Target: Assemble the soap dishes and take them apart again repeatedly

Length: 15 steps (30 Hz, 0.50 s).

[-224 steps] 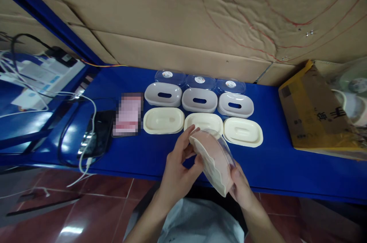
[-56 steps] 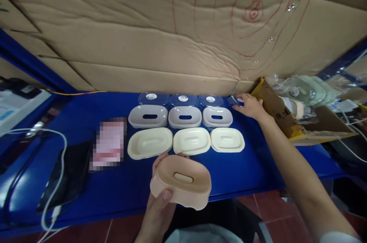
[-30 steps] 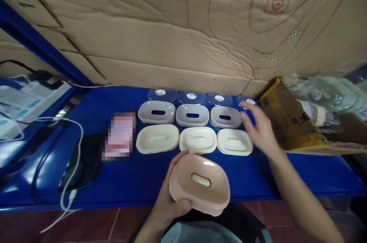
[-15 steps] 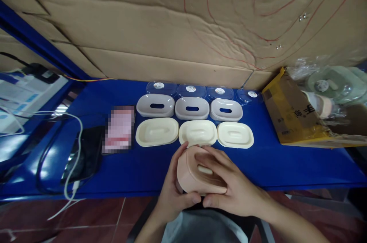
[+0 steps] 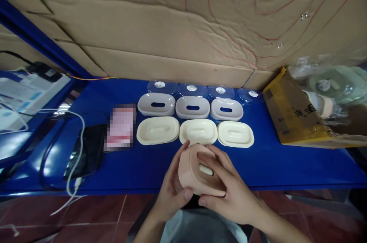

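Both hands hold a peach-pink oval soap dish [image 5: 191, 169] over the front edge of the blue table [image 5: 275, 162]. My left hand [image 5: 171, 193] cups its left end, thumb on the near rim. My right hand [image 5: 229, 189] lies over its top and right side, fingers curled around it. Beyond it on the table lie three cream oval trays [image 5: 198, 131], three grey slotted inserts [image 5: 192, 107] behind them, and several clear lids [image 5: 220, 91] in the back row.
A phone with a blurred screen [image 5: 120, 127] and a black device with white cables [image 5: 83, 151] lie to the left. A yellow cardboard box [image 5: 289, 111] and bagged green dishes [image 5: 329, 84] sit at the right. A cardboard wall [image 5: 177, 25] backs the table.
My right hand set a clear lid at the right end of the back row, then came back and closed over the pink dish held by my left hand.
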Available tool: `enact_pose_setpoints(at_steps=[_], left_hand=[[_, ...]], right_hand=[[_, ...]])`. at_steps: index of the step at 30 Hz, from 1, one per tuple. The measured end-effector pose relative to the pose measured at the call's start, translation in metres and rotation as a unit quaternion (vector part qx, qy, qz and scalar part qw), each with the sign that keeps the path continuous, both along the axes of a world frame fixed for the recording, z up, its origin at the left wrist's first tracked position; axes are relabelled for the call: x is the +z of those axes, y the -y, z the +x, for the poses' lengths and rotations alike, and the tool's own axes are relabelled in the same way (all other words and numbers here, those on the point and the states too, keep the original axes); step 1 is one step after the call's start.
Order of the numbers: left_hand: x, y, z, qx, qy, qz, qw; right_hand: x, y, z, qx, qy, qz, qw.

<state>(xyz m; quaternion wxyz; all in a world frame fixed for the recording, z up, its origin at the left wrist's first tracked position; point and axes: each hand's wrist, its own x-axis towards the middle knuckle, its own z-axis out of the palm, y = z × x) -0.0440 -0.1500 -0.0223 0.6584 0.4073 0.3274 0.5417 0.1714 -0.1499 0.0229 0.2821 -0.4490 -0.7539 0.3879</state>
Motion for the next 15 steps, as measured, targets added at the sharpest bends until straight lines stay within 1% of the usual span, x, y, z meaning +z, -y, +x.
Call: enact_pose_setpoints(at_steps=[3, 8, 11, 15], left_hand=[[-0.002, 0.000, 0.001, 0.021, -0.016, -0.015, 1.000], [0.003, -0.003, 0.004, 0.019, -0.003, -0.007, 1.000], [0.005, -0.004, 0.006, 0.032, -0.005, -0.011, 0.999], [0.004, -0.003, 0.006, 0.053, -0.020, -0.027, 0.998]], right_hand=[[-0.005, 0.001, 0.000, -0.002, -0.011, 0.001, 1.000], [-0.012, 0.002, -0.002, -0.015, -0.042, 0.014, 0.999], [-0.015, 0.005, -0.005, -0.033, -0.041, 0.044, 0.998], [-0.024, 0.010, -0.009, -0.055, -0.042, 0.095, 0.993]])
